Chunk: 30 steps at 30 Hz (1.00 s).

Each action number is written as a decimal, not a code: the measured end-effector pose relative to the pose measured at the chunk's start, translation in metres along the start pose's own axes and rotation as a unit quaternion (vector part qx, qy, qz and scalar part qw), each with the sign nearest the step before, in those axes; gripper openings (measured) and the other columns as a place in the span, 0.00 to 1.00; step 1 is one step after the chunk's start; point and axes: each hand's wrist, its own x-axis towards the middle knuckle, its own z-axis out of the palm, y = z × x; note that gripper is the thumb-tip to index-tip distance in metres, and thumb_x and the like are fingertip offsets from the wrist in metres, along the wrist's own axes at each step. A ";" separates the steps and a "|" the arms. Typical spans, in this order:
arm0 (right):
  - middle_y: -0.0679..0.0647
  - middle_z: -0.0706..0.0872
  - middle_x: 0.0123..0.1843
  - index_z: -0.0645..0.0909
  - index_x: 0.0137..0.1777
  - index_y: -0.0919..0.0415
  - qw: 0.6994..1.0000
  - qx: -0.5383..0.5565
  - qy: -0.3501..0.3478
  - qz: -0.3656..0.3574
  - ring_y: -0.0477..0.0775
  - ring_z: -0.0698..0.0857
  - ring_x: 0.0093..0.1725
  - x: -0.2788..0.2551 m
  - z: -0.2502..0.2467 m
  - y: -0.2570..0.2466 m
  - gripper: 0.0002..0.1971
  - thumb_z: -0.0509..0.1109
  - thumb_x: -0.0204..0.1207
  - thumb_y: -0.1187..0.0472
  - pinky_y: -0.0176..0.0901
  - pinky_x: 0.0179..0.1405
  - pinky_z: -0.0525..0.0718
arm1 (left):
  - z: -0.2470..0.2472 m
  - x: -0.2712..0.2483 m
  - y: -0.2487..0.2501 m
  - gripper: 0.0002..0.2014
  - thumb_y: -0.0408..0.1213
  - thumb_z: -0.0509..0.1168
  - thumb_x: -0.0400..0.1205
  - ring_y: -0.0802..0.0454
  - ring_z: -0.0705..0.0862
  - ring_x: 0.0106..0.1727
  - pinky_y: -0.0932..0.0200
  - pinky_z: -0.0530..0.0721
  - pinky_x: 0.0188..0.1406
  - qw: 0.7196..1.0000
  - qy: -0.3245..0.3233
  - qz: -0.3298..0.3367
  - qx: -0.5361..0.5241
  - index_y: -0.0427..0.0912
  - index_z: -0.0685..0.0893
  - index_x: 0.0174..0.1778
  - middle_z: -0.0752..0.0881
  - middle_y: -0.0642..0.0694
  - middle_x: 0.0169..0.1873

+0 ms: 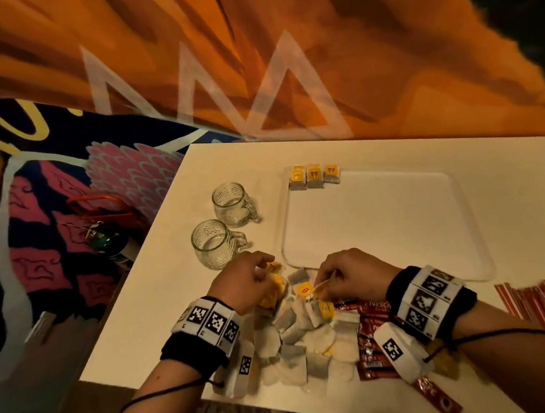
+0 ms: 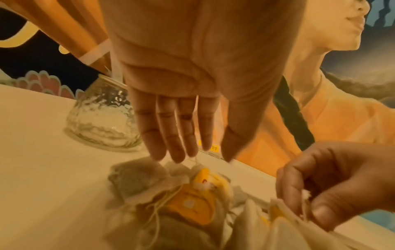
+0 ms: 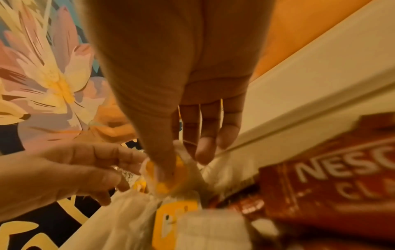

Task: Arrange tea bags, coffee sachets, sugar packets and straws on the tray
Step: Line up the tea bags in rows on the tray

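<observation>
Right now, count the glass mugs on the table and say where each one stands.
2. One glass mug stands left of the tray, near its far corner; the other mug stands nearer, just beyond the left hand. None seems hidden.

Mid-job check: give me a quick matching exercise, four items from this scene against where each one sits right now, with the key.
Things:
1. three yellow-labelled tea bags in a row
2. two clear glass mugs
3. red-and-white striped straws
4. red coffee sachets

Places:
A. table, right of the right wrist
B. far-left corner of the white tray
C. table, left of the tray
D. under the right wrist, beside the loose tea bag pile

Pairs: 1-B, 2-C, 3-A, 4-D
</observation>
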 end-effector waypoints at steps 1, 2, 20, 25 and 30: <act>0.45 0.88 0.47 0.89 0.50 0.52 1.000 0.005 0.004 0.001 0.42 0.83 0.44 -0.003 0.001 0.000 0.10 0.78 0.71 0.50 0.40 0.45 0.81 | 0.001 -0.001 -0.002 0.23 0.40 0.72 0.73 0.52 0.83 0.47 0.57 0.83 0.54 1.000 -0.025 -0.008 0.014 0.51 0.81 0.65 0.82 0.49 0.57; 0.46 0.88 0.47 0.89 0.49 0.51 1.000 0.008 0.011 0.002 0.43 0.83 0.44 -0.006 0.001 0.001 0.10 0.77 0.72 0.49 0.40 0.45 0.81 | 0.003 0.000 -0.004 0.26 0.41 0.74 0.71 0.53 0.82 0.47 0.58 0.82 0.54 0.998 -0.046 -0.018 0.028 0.51 0.81 0.66 0.82 0.48 0.57; 0.47 0.91 0.44 0.89 0.48 0.53 0.986 0.128 -0.036 -0.101 0.43 0.87 0.45 -0.034 -0.032 -0.048 0.05 0.76 0.74 0.56 0.33 0.49 0.82 | -0.006 -0.025 0.014 0.11 0.55 0.70 0.69 0.40 0.88 0.47 0.40 0.84 0.54 0.970 0.051 0.025 -0.238 0.54 0.77 0.35 0.89 0.43 0.39; 0.52 0.91 0.42 0.88 0.47 0.58 0.982 0.157 0.065 -0.086 0.46 0.87 0.40 -0.015 -0.026 -0.054 0.07 0.80 0.69 0.61 0.44 0.48 0.86 | -0.005 -0.033 0.029 0.07 0.29 0.67 0.81 0.49 0.83 0.29 0.48 0.85 0.40 0.927 -0.012 0.001 -0.375 0.42 0.77 0.39 0.85 0.46 0.24; 0.63 0.90 0.39 0.85 0.44 0.63 0.970 0.210 0.106 -0.063 0.56 0.88 0.34 -0.005 -0.015 -0.056 0.07 0.80 0.69 0.65 0.52 0.41 0.89 | -0.003 -0.037 0.032 0.06 0.37 0.62 0.84 0.51 0.87 0.34 0.54 0.90 0.35 0.897 -0.034 -0.025 -0.440 0.40 0.83 0.49 0.87 0.43 0.34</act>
